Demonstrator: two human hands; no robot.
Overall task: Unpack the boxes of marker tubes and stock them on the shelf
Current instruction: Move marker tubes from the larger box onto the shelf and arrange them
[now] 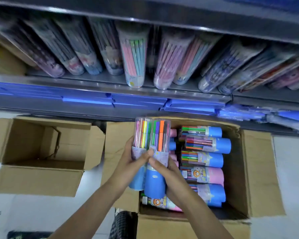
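Two clear marker tubes point(151, 140) with blue caps, full of coloured markers, are held side by side above an open cardboard box point(259, 169). My left hand point(129, 166) grips them from the left, and my right hand point(167, 173) grips them from the right. Both thumbs meet across the front labels. Inside the box lie several more marker tubes point(204, 159) with blue and pink caps, stacked on their sides. The shelf point(97, 83) above carries a row of clear tubes of pencils point(135, 61).
An open cardboard box point(41, 149) with nothing visible inside sits on the floor to the left. Blue flat packs point(138, 100) fill the shelf level just above the boxes. A dark wheel-like object point(121, 223) shows at the bottom, beside the box.
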